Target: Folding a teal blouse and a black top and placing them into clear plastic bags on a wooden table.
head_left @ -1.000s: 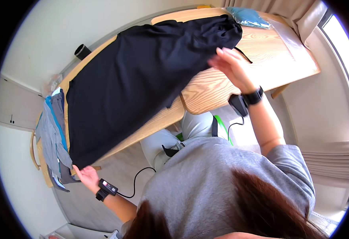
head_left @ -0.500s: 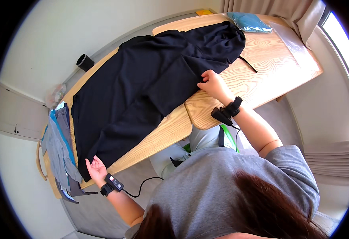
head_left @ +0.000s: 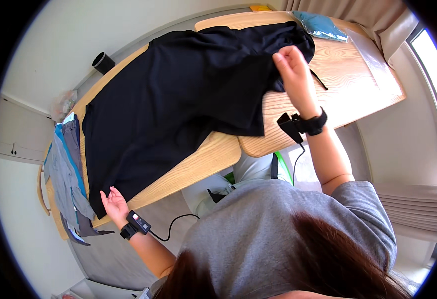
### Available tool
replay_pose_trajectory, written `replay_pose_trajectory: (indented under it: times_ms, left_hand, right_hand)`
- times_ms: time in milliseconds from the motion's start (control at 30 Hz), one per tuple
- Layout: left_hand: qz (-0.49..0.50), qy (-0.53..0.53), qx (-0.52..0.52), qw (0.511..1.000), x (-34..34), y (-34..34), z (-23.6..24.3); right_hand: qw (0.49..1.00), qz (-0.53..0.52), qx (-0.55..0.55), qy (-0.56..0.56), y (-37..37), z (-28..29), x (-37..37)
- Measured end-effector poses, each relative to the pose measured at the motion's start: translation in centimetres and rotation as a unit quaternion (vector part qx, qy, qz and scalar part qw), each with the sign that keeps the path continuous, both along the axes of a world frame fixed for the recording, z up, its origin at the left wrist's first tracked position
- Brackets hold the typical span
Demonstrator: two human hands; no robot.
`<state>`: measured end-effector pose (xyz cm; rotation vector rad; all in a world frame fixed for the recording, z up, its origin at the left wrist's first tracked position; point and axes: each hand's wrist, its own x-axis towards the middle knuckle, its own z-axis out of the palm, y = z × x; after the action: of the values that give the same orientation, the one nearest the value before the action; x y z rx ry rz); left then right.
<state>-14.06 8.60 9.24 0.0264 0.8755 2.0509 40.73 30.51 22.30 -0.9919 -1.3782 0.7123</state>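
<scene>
Head view: I see the black garment (head_left: pixel 178 104) spread over the wooden table (head_left: pixel 338 94); my left hand (head_left: pixel 112 203) at its lower hem, grip seems loose, fingers on the cloth edge; right hand (head_left: pixel 291 70) pinches the fabric near the top; grey and blue clothes (head_left: pixel 66 169) hang off the table's left end.

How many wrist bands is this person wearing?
2. One black wrist band sits on the right hand's wrist above the black garment; the other is on the left hand's wrist at the table's near edge.
</scene>
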Motion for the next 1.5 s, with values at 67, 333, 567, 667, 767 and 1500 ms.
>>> replay_pose_trajectory:
  times_ms: [67,333,567,667,767,1500]
  left_hand:
    - [-0.013,0.008,0.003,1.000,0.3,0.0,0.3]
    - [-0.065,0.046,-0.016,0.997,1.1,-1.0,1.7]
    - [0.044,0.088,0.023,0.995,4.9,-4.9,3.3]
    - [0.117,0.126,0.000,0.985,7.4,-6.5,4.3]
    - [0.144,0.104,-0.018,0.984,9.2,-7.7,5.1]
    - [0.174,0.082,-0.220,0.956,8.4,-14.7,-0.6]
  right_hand:
    - [0.995,-0.055,0.035,-0.073,-1.6,2.1,1.3]
    - [0.966,0.134,-0.185,-0.121,-11.2,4.9,6.1]
    - [0.891,0.226,-0.237,-0.316,-12.1,-0.2,10.4]
    - [0.948,0.056,-0.272,-0.152,-7.5,-4.3,10.5]
    - [0.952,-0.019,-0.291,-0.095,-1.9,-7.2,9.1]
    - [0.839,0.069,-0.351,-0.411,-11.7,-6.6,10.7]
